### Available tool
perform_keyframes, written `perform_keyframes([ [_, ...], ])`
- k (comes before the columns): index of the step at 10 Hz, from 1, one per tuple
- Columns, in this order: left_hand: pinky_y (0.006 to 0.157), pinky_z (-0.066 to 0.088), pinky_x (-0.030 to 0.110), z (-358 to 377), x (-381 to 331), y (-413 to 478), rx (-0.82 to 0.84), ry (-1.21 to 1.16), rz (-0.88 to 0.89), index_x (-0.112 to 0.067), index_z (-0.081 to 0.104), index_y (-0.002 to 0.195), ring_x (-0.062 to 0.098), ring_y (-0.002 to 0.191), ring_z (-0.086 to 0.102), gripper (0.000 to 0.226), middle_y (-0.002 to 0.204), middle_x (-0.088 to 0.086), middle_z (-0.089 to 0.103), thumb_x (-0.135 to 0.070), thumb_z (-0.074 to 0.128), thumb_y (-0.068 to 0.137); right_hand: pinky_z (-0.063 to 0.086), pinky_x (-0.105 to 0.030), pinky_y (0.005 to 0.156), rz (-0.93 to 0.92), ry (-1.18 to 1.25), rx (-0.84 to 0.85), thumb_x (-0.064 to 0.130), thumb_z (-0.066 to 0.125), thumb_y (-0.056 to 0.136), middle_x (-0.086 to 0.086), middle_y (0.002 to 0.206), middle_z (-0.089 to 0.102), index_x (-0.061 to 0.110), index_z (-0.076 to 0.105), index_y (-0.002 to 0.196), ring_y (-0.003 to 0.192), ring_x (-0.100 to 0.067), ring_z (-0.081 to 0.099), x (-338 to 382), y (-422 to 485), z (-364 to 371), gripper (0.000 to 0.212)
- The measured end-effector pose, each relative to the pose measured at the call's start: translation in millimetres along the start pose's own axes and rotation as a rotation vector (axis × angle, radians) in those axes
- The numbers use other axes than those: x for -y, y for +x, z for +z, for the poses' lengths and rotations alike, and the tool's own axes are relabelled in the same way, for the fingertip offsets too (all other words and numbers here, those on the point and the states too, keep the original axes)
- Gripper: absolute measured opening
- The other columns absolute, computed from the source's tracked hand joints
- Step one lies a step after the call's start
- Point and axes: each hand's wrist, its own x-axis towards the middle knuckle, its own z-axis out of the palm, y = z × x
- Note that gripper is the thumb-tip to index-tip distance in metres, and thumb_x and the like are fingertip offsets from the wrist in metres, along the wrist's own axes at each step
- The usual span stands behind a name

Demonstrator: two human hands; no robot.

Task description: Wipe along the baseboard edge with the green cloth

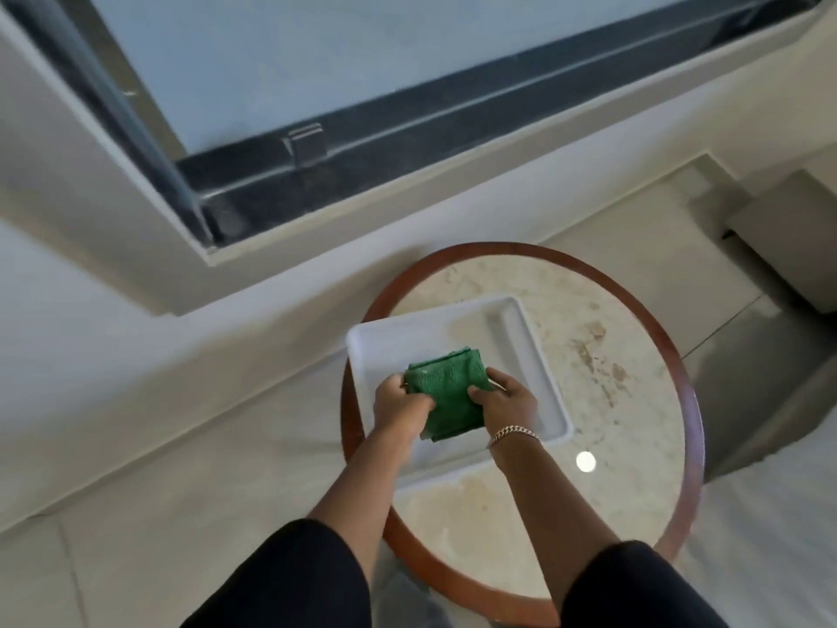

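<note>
Over the white tray (539, 378) near the table's rim, left hand (398, 403) and right hand (505, 398) grip the folded green cloth (446, 392).

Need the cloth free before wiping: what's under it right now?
The green cloth, folded and gripped by the left hand and right hand, is over the white tray on the round table. The tray floor directly beneath the cloth is hidden.

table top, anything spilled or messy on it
Yes. The round table has brownish stains right of the white tray. The tray overhangs the table's left edge. Both hands hold the green cloth over it.
</note>
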Motion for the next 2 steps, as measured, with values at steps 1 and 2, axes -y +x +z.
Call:
perform_keyframes([
  [1,0.089,0.059,0.048,11,2,20,0.037,0.081,-0.028,-0.014,0.063,0.101,0.027,0.097,0.067,0.034,0.105,0.012,0.071,0.006,0.054,0.075,0.052,-0.031,0.087,0.039,0.005,0.068,-0.01,0.061,0.083,-0.011,0.108,0.07,0.008,0.055,0.13,0.093,-0.021,0.063,-6,25,-5,0.05],
  [2,0.097,0.052,0.042,10,-12,10,0.035,0.208,-0.026,-0.011,0.058,0.123,0.026,0.111,0.061,0.041,0.125,0.01,0.064,0.001,0.056,0.084,0.049,-0.034,0.097,0.063,-0.025,0.128,-0.008,0.058,0.085,-0.01,0.126,0.064,0.01,0.048,0.138,0.11,-0.024,0.061,0,29,-16,0.057],
])
